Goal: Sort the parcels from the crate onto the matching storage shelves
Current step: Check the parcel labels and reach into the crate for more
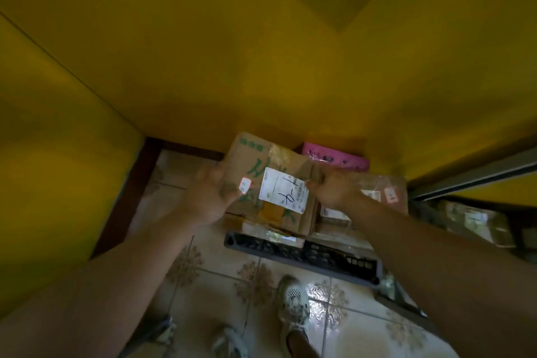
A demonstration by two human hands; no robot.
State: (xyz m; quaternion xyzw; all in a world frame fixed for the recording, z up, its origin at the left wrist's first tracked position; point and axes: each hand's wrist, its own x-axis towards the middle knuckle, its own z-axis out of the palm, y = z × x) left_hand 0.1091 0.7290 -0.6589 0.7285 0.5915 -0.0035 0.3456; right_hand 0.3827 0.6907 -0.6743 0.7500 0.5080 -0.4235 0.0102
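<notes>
Left hand [211, 196] and right hand [334, 192] grip the cardboard parcel [283, 195] by opposite edges over the crate [305, 254].

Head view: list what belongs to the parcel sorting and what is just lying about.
Job in hand:
cardboard parcel, gripped by left hand and right hand; pink parcel; film-wrapped parcel; dark crate; shelf at right.

Lying about:
tiled floor; yellow wall; shoe.
</notes>
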